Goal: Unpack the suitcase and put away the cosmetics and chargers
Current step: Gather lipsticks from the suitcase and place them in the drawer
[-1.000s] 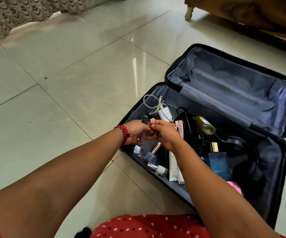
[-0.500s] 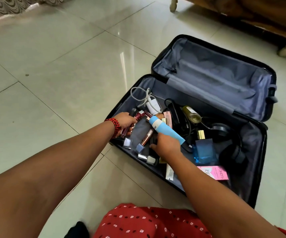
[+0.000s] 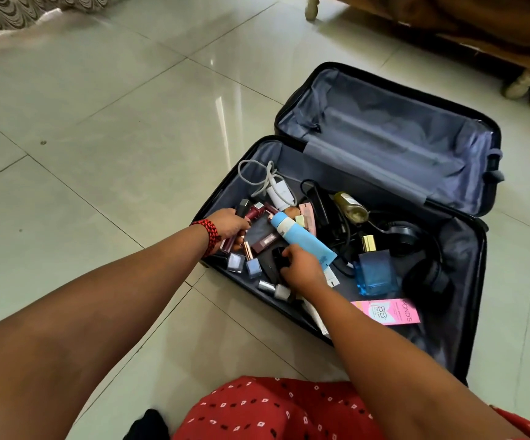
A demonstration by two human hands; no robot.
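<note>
My right hand (image 3: 303, 269) grips the blue tube (image 3: 305, 241), long axis near-right to far-left, cap far. My left hand (image 3: 230, 225) grips maroon gloss tubes (image 3: 254, 212). Both hands are in the suitcase (image 3: 384, 131), left end. The white charger (image 3: 278, 193) lies just beyond, nearer my left hand.

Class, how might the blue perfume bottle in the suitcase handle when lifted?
The blue perfume bottle looks like thick glass, so it is probably heavy and breakable. Its flat sides make rolling unlikely; glossy faces may slip.
</note>
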